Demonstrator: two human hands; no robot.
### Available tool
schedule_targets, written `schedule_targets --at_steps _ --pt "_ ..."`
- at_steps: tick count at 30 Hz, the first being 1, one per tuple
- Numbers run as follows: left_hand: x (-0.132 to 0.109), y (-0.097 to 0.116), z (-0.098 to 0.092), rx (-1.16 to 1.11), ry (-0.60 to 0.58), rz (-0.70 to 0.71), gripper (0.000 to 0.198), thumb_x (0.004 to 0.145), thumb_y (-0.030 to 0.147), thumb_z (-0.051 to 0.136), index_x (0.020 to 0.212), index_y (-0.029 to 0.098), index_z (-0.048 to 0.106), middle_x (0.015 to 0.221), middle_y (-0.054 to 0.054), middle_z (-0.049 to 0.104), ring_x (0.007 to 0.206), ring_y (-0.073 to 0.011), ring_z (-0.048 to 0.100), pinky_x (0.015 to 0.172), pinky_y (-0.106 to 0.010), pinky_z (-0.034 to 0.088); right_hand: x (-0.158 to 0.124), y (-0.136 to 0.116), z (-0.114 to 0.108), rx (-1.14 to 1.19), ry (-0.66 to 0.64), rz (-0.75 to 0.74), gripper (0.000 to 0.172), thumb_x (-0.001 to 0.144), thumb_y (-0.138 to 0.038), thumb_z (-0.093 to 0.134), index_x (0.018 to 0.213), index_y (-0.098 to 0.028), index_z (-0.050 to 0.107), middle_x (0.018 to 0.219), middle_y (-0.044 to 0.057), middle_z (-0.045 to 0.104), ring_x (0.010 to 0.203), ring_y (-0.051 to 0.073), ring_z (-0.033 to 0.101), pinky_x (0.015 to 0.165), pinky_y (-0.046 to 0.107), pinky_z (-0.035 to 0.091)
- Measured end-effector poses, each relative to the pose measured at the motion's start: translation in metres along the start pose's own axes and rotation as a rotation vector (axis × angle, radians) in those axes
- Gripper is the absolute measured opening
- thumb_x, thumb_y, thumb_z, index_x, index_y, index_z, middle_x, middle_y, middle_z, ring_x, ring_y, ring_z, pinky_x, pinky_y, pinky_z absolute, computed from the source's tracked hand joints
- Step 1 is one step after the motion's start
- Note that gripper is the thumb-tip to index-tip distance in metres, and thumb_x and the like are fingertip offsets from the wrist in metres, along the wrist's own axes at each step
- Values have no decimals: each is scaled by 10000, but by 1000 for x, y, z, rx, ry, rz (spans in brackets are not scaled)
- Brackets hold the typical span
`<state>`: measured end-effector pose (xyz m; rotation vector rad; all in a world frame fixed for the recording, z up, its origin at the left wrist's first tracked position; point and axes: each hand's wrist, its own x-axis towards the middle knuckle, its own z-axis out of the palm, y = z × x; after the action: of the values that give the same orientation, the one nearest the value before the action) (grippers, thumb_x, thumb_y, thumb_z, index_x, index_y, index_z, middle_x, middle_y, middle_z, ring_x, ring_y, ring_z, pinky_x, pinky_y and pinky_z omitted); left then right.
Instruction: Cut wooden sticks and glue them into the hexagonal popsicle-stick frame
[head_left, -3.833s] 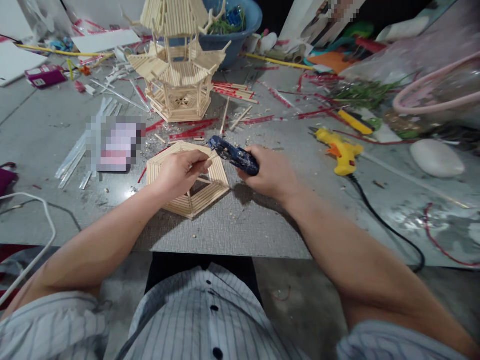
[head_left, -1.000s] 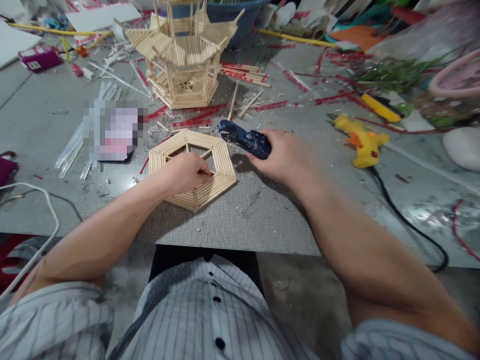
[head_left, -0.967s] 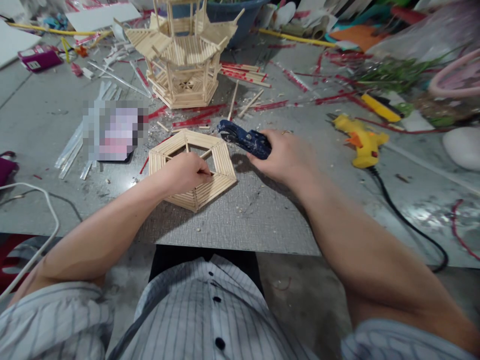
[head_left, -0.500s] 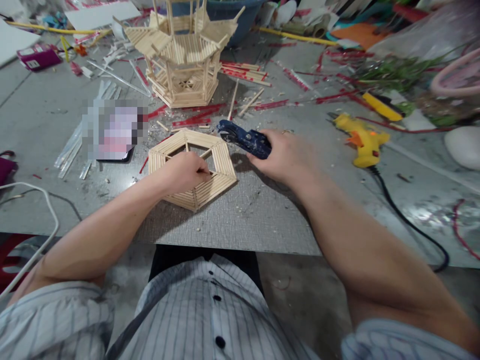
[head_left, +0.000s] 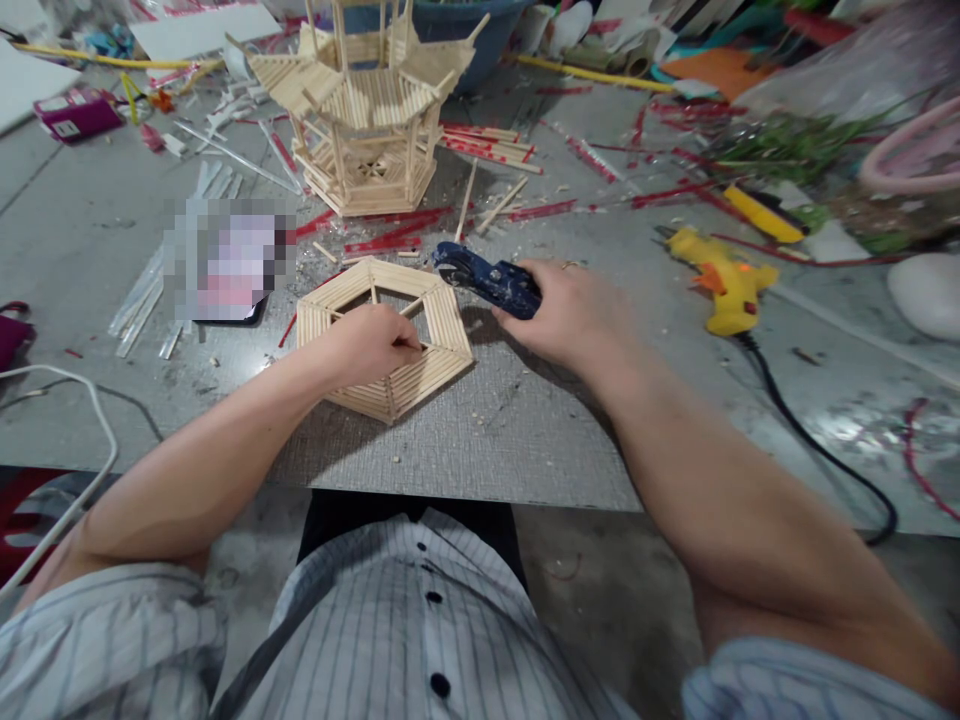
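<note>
My left hand (head_left: 366,342) rests over a flat hexagonal frame of thin wooden sticks (head_left: 435,372) lying on the table. Its fingers are curled in a pinch near the frame's inner opening, and what the fingertips hold is hidden. Just right of the frame, my right hand (head_left: 574,305) grips a dark blue, scuffed hand tool (head_left: 491,280) that looks like a cutter. The tool's head points left toward the frame's upper right corner. Behind the frame stands a tiered pavilion model (head_left: 360,100) made of similar sticks.
A yellow hot glue gun (head_left: 724,290) with a black cord lies to the right. On the left are a blurred-out phone (head_left: 236,260) and clear glue sticks (head_left: 142,290). Red-wrapped sticks (head_left: 491,145) and red plastic scraps litter the table. A blue tub (head_left: 480,40) sits behind the model.
The blue tool in my right hand has shifted very slightly left. My left hand and the hexagonal frame look unmoved.
</note>
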<state>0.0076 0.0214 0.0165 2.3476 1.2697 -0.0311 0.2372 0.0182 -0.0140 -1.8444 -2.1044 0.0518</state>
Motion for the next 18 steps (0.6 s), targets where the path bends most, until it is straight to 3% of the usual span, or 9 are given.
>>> schedule_targets --at_steps 18 --pt "0 1 -2 -22 -28 -10 236 790 208 522 862 143 737 814 -43 735 703 -130 612 665 -237 388 0 1 3 -16 -2 -12 462 750 -423 582 1153 -200 619 1011 158 669 909 355 619 733 469 461"
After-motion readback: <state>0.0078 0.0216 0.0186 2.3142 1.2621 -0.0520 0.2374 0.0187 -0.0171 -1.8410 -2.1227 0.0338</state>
